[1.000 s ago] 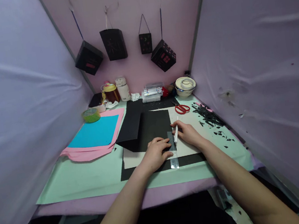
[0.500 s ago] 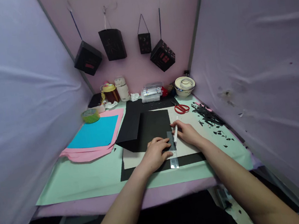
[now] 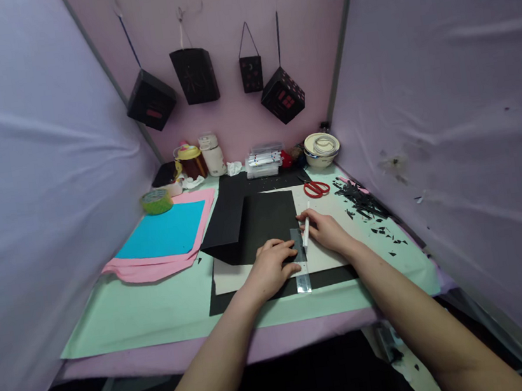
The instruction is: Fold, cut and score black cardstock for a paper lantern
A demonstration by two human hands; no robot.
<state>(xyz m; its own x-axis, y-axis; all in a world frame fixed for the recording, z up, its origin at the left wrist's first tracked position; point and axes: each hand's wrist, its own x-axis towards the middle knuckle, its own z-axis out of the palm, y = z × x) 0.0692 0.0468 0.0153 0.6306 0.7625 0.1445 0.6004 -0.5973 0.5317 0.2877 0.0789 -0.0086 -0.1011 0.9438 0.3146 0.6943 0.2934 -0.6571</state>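
Observation:
My left hand [image 3: 269, 269] lies flat on a clear plastic ruler [image 3: 303, 274], pressing it onto a black paper sheet [image 3: 264, 220]. My right hand [image 3: 326, 232] grips a thin white pen-like tool [image 3: 306, 225] with its tip against the ruler's right edge. The black sheet rests on a cream board [image 3: 321, 213], which lies on a larger black sheet. The black paper's left part is folded up.
Blue paper [image 3: 162, 231] on pink sheets lies at the left, with a green tape roll [image 3: 156, 201] behind. Red scissors [image 3: 316, 188], black paper scraps [image 3: 363, 204], a bowl [image 3: 322, 147], jars and a marker box stand at the back. Black paper lanterns [image 3: 194, 75] hang on the wall.
Both hands stay in place on the ruler and tool; the view has shifted very slightly.

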